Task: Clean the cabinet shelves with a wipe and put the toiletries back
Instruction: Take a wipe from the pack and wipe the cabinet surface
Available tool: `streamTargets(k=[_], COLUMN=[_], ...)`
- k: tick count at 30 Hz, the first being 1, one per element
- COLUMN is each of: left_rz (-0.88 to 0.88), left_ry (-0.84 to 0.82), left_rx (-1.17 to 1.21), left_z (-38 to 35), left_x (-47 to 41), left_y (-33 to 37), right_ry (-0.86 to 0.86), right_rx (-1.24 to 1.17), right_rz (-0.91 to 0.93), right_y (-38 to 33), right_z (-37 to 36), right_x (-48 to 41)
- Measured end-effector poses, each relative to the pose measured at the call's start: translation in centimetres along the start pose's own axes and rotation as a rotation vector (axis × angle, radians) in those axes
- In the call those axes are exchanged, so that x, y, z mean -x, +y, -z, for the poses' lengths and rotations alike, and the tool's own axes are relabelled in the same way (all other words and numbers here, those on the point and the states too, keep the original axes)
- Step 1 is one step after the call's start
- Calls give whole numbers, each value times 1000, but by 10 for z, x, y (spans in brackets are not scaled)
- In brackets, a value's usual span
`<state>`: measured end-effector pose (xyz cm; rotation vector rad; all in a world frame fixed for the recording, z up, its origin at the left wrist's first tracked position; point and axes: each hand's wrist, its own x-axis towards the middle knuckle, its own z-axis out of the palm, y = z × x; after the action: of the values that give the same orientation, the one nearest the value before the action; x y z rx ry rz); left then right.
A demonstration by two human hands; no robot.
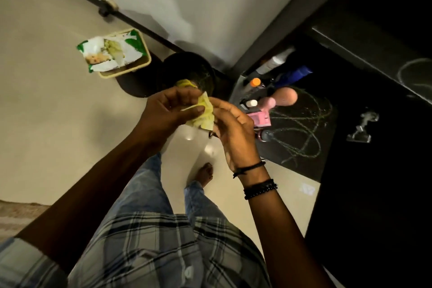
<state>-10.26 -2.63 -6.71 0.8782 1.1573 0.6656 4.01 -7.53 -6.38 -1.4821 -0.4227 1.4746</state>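
Note:
A crumpled yellow wipe [204, 113] is held between both hands at chest height. My left hand [169, 110] pinches its left side, and my right hand [230, 128] pinches its right side. Just beyond the hands stands a dark round bin [189, 70] with another yellow wipe [185, 82] on its rim. An open green and white wipes pack [109, 54] lies on a beige basket [142, 64] on the floor. To the right, a dark shelf surface [301, 128] with green scribbles carries toiletries: a white bottle [275, 59], a blue tube [297, 72], pink items [273, 103].
A dark cabinet front [374, 170] with a clear handle [361, 127] fills the right side. A black rail with a door stop [107, 6] crosses the pale floor at upper left. My bare foot [204, 174] stands on the tiles below the hands. A rug edge [16, 215] shows at lower left.

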Motion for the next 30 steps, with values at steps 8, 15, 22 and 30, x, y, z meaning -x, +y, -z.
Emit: streamTargets(k=[8,15,22,30], left_rz=[-45,-155,-287,-695], left_ry=[-167,-252,-235,-257], left_rx=[-129,-355,-595,-937], left_z=[-89,-149,-172,-181], left_x=[10,23,30,21], left_y=[-6,-21,-30,6], right_ry=[198,687,567,499], right_rx=[115,337,902,1174], right_rz=[197,349,214,226], right_y=[-8,21,52,48], right_z=[80,187,227,229], right_x=[30,27,23,-15])
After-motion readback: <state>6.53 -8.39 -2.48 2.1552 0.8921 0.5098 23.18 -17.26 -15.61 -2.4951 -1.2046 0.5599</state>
